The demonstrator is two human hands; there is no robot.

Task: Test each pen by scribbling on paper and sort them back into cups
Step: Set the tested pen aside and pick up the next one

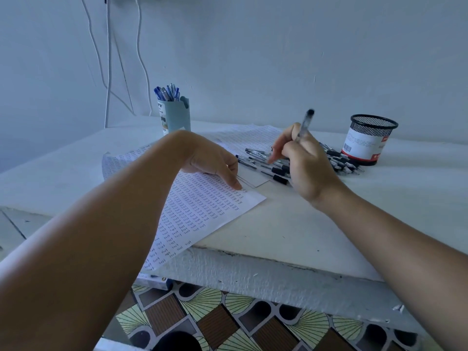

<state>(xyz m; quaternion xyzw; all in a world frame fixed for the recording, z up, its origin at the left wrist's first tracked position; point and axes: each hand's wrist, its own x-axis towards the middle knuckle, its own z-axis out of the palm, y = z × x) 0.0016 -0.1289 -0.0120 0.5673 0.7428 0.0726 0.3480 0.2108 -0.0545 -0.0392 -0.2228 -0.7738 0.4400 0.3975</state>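
Meanwhile we kept our left hand flat-fingered on the paper, fingers fairly straight and pressing the sheet's far right part down on the table. The sheet, covered in rows of the word "test", lay near the middle and hung slightly over the near edge. More written sheets lay beyond it.

Our right hand pinched a pen between thumb and curled fingers, its dark cap end tilted up and away; where its tip sat we could not tell, since the hand hid it. One finger stretched left toward the pile of pens, which lay on the table just beyond and beside that hand, spreading right toward the mesh cup.

That black cup stood at the far right, upright, with a white label. At the far left of the papers stood a blue cup holding blue pens. White cables hung on the wall behind.
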